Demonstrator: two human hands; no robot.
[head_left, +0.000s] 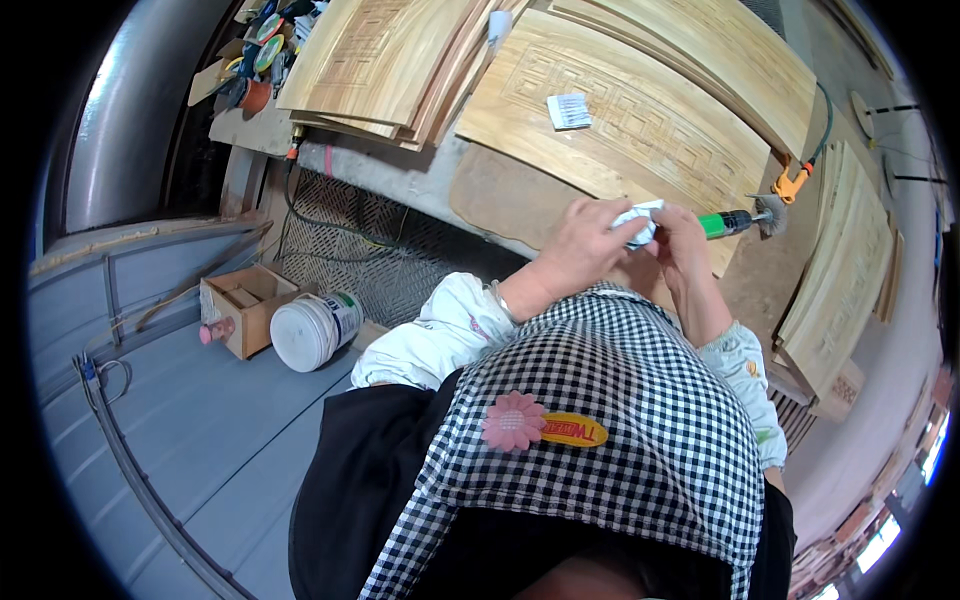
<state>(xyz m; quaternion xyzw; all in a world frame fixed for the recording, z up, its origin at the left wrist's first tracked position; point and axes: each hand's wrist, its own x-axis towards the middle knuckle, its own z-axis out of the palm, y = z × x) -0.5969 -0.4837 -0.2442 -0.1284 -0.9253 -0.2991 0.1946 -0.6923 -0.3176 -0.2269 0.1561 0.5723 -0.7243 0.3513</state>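
In front of my chest, my left hand (pixel 583 245) and my right hand (pixel 682 240) both close on a small, crumpled white and pale-blue piece of paper or cloth (pixel 637 222). Fingers cover part of it, so I cannot tell which. Just beyond lies a wooden panel (pixel 640 100) with carved geometric relief, and a flat white printed paper packet (pixel 569 112) rests on it. Right of my right hand is a green and black power tool (pixel 727 223) with a round grey brush wheel (pixel 771 213); neither hand visibly grips it.
Stacked carved panels (pixel 370 60) stand at the back left, with more panels (pixel 840 270) at the right. An orange air blow gun (pixel 790 183) on a hose lies near the brush. On the floor at left are a white bucket (pixel 300 335) and a wooden box (pixel 243 312).
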